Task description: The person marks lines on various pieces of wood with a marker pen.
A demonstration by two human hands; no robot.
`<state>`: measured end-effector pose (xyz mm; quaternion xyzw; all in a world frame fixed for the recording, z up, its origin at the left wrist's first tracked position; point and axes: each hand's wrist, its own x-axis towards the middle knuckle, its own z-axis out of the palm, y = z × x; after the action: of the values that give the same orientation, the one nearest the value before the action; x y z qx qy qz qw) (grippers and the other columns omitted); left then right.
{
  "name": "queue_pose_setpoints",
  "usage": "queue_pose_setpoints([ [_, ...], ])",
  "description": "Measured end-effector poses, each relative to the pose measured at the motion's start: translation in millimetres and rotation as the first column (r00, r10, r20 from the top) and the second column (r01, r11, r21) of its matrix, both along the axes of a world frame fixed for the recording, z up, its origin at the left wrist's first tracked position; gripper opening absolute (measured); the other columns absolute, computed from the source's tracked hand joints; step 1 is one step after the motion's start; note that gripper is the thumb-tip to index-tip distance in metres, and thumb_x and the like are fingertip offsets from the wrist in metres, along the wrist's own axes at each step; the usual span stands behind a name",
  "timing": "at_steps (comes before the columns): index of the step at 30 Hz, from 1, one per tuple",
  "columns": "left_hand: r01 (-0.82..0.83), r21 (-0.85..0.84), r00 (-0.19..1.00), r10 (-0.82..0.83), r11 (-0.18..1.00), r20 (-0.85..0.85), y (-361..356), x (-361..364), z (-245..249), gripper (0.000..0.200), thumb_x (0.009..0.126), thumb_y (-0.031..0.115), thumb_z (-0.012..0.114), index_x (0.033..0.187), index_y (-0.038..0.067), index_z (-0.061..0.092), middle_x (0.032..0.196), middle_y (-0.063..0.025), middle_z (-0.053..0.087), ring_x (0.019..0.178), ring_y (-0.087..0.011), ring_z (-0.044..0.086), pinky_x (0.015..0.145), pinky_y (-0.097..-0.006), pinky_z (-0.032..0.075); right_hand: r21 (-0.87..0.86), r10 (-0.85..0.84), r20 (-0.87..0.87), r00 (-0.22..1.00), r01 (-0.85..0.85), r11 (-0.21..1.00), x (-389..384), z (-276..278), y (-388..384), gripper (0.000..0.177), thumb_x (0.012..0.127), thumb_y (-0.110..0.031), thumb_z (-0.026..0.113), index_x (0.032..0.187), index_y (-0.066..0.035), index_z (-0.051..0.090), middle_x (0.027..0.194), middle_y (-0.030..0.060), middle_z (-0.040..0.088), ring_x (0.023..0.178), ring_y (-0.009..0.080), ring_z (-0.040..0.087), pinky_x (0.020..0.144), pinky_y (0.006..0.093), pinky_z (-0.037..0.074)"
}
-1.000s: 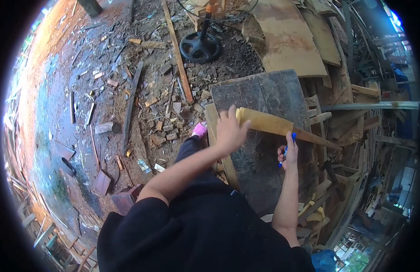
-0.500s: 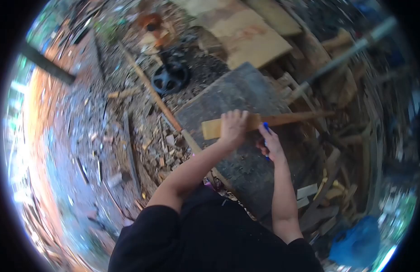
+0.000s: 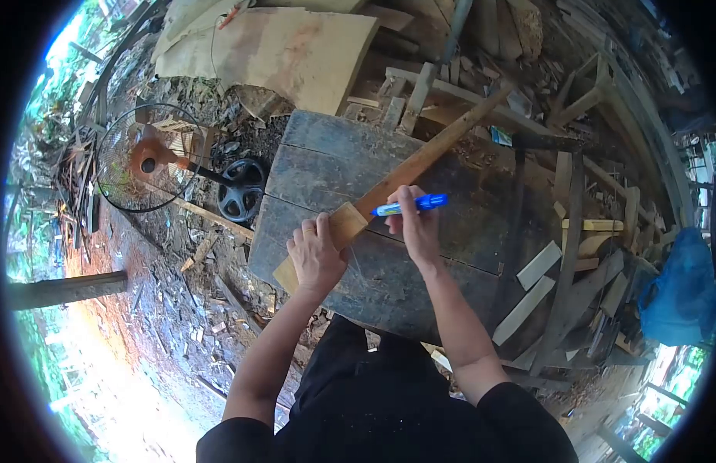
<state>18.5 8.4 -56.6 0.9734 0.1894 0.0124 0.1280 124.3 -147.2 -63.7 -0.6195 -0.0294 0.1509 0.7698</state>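
Observation:
My left hand [image 3: 318, 256] is closed over a short yellowish wooden block [image 3: 347, 224] and presses it on the dark wooden table [image 3: 311, 166]. In my right hand [image 3: 419, 231] is a blue marker [image 3: 412, 204], held nearly level with its tip pointing left, close to the block's far end. A long, narrow brown wooden strip [image 3: 443, 145] runs from beside that end up to the right across the table. My right fingers overlap the strip's lower edge in this view.
A standing fan [image 3: 148, 163] with a black wheel-shaped base [image 3: 242, 189] stands left of the table. A large pale slab [image 3: 296, 54] lies beyond it. Wood offcuts [image 3: 539, 262] and a blue plastic bag [image 3: 682, 289] are at the right. Wood scraps litter the ground.
The view has turned, so the block and strip now slant up to the right. The marker has swung from near upright in view to sideways, its tip now by the block's end.

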Motion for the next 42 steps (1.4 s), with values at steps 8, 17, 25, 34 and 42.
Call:
queue_pose_setpoints([
  [8,-0.006,-0.008,1.0,0.006,1.0,0.004,1,1,-1,0.071,0.063,0.018,0.078,0.126,0.01,0.045,0.11,-0.0144,0.053,0.103,-0.0346,0.053,0.087,-0.048,0.04,0.03,-0.027,0.03,0.999,0.026,0.999,-3,-23,24,0.028,0.096,-0.03,0.065,0.082,-0.006,0.06,0.075,-0.0009,0.058,0.059,0.0047,0.058,0.05,0.0205,0.048],
  [17,-0.017,-0.024,1.0,0.017,1.0,0.008,2,-1,-4,0.072,0.063,0.017,0.079,0.126,0.01,0.044,0.111,-0.0138,0.052,0.105,-0.0341,0.052,0.089,-0.0479,0.04,-0.134,0.023,0.161,0.987,-0.001,0.991,-6,-27,27,0.023,0.097,-0.024,0.063,0.083,-0.005,0.059,0.076,0.0003,0.058,0.06,0.0063,0.06,0.05,0.0215,0.049],
  [25,-0.018,-0.035,1.0,0.018,0.999,0.015,1,-1,-1,0.073,0.063,0.017,0.08,0.127,0.009,0.044,0.112,-0.0134,0.052,0.106,-0.0342,0.052,0.089,-0.0481,0.04,-0.137,-0.046,0.066,0.997,0.055,0.989,-14,-20,20,0.024,0.096,-0.019,0.063,0.079,-0.004,0.057,0.072,0.0011,0.055,0.055,0.0062,0.059,0.045,0.0214,0.047],
  [34,-0.015,-0.027,1.0,0.015,1.0,-0.009,1,-2,0,0.073,0.066,0.017,0.08,0.128,0.01,0.043,0.112,-0.0141,0.053,0.106,-0.0343,0.052,0.087,-0.049,0.04,-0.329,0.024,0.147,0.989,0.027,0.944,-15,-7,-4,0.024,0.097,-0.023,0.062,0.08,-0.005,0.06,0.065,0.0018,0.06,0.054,0.0058,0.061,0.045,0.0201,0.048],
  [42,0.079,-0.028,0.985,-0.074,0.996,0.157,-8,-19,10,0.072,0.071,0.021,0.079,0.132,0.011,0.043,0.114,-0.0125,0.053,0.104,-0.034,0.052,0.089,-0.0476,0.038,-0.119,-0.389,-0.076,0.918,0.379,0.918,-67,14,-112,0.025,0.095,-0.02,0.062,0.074,-0.008,0.056,0.062,0.0023,0.057,0.047,0.0084,0.053,0.041,0.0233,0.039],
])
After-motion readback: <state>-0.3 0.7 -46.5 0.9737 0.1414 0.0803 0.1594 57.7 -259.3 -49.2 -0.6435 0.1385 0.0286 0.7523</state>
